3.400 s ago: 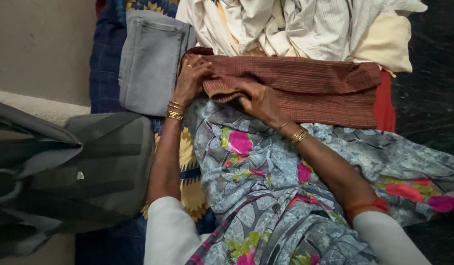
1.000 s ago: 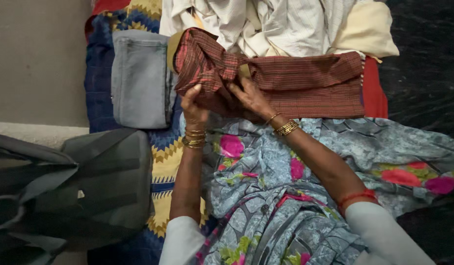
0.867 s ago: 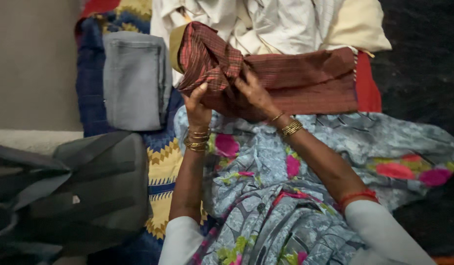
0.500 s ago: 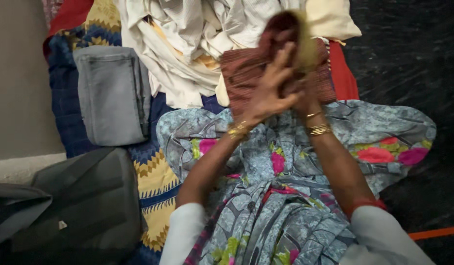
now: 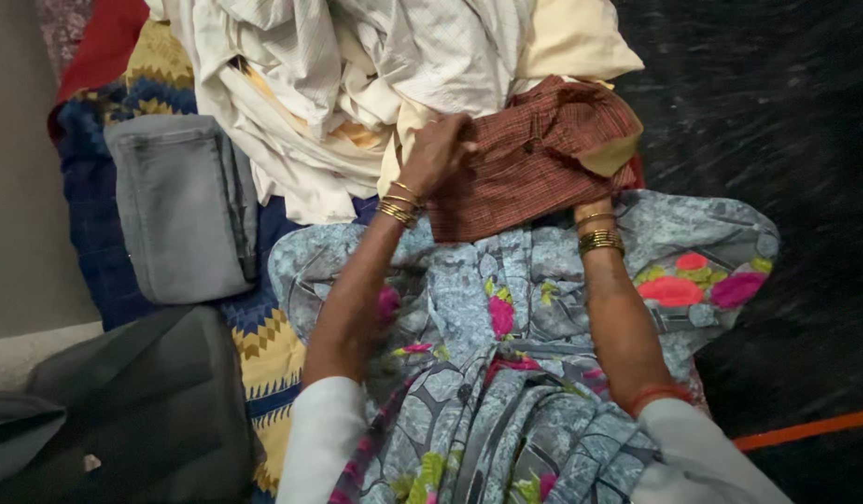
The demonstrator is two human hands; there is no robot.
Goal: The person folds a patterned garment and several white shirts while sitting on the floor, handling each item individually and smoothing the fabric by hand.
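Nearest the camera, at six o'clock, white sleeves and a grey floral garment (image 5: 506, 373) with pink blooms fill the lower frame and run off the bottom edge. At seven to eight o'clock a dark grey bag (image 5: 123, 420) is cut off by the left and bottom edges, lying on a blue and yellow patterned quilt (image 5: 273, 359). Up the middle, both bangled forearms reach toward twelve o'clock. The left hand (image 5: 441, 154) lies on the left edge of the folded maroon checked cloth (image 5: 534, 163), its fingers curled against the fabric, though whether they pinch it cannot be told. The right hand (image 5: 595, 201) is almost wholly hidden beneath the cloth's lower right corner, so its fingers cannot be made out; only the wrist and bangles show. The maroon cloth sits just past the knees, at about one o'clock, with one mustard-lined corner turned up. At ten o'clock a folded grey garment (image 5: 179, 210) lies flat on the quilt. Farthest, at twelve o'clock, a heap of cream and white clothes (image 5: 375, 75) touches the maroon cloth and runs out of the top edge. The only bare ground is the dark floor (image 5: 786, 121) from one to four o'clock, blurred, with an orange stripe (image 5: 805, 429) at four.
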